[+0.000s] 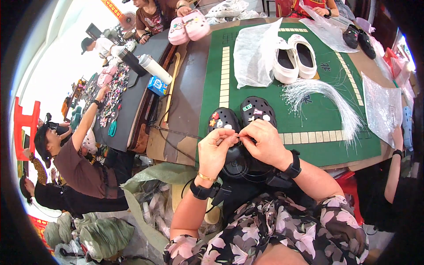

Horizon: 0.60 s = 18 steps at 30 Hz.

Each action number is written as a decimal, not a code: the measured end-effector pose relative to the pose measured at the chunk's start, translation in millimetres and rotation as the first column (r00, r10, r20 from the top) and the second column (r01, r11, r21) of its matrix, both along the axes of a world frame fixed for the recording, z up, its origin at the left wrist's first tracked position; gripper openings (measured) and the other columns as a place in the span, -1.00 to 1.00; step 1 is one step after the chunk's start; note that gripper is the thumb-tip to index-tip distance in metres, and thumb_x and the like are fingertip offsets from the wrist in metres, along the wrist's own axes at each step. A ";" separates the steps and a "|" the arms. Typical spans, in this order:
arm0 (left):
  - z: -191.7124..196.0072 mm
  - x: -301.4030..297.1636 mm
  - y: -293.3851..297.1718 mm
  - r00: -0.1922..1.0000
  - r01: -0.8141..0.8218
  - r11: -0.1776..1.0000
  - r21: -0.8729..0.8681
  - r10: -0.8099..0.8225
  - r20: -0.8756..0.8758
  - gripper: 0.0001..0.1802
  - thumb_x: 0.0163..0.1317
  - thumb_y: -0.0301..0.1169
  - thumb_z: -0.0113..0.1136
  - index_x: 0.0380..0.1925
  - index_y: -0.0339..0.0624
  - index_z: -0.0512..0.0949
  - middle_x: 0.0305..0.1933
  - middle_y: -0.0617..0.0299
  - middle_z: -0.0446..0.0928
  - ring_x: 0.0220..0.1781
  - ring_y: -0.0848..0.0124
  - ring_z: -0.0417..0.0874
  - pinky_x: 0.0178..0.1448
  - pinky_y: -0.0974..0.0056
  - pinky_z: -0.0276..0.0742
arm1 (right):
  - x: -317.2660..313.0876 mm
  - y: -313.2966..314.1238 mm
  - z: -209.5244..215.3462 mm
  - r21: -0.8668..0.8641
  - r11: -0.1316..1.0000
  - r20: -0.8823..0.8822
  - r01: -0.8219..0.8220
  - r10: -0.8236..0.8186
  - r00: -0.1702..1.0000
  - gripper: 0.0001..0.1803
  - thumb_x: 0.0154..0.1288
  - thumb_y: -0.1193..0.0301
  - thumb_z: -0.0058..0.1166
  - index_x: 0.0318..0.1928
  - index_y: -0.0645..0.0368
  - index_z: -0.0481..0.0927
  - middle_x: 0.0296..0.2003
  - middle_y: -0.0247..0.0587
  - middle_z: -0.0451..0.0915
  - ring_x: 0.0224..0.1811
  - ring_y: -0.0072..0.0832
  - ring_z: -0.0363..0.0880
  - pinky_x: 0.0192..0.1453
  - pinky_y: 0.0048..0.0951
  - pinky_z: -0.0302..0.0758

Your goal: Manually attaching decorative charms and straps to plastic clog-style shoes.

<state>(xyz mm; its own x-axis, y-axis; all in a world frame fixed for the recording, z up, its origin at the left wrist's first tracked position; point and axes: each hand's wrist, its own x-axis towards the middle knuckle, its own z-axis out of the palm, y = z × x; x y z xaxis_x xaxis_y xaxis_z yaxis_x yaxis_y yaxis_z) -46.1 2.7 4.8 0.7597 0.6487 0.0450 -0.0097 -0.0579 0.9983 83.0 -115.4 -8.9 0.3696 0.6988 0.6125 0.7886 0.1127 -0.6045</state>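
Item: pair of black foam clogs with coloured charms (240,115), at near edge of green felt table mat (212,66). Left hand (214,149) and right hand (265,142) meet fingertip to fingertip above the heels, pinching something too small to identify, likely a thin tie. Step judged: fastening pair. Adjacent: bundle of clear plastic strands (327,97); white foam clogs (293,55).

Green-topped table (322,115), maybe daylit rm.

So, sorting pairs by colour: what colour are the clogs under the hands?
Black clogs, dotted with small multicoloured charms; the head view shows them best.
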 end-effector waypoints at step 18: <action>2.2 -7.1 10.8 0.991 0.069 0.996 -0.048 -0.074 -0.115 -0.86 0.28 -0.54 0.24 -0.20 -0.37 0.64 -0.29 0.18 0.70 -0.29 0.53 0.68 -0.13 0.44 0.59 | 3.1 1.0 -2.2 -0.035 0.999 0.013 -0.005 0.006 1.000 -0.96 0.14 0.45 0.17 -0.38 0.11 0.60 -0.43 -0.24 0.55 -0.31 -0.23 0.54 -0.20 -0.24 0.42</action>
<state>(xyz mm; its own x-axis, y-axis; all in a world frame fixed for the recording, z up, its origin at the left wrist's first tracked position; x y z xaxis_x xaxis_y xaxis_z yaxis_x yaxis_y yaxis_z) -53.2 13.5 7.0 0.8028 0.5917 -0.0736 0.1041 -0.0176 0.9944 86.1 -114.4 -11.1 0.3581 0.7219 0.5921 0.7957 0.0958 -0.5980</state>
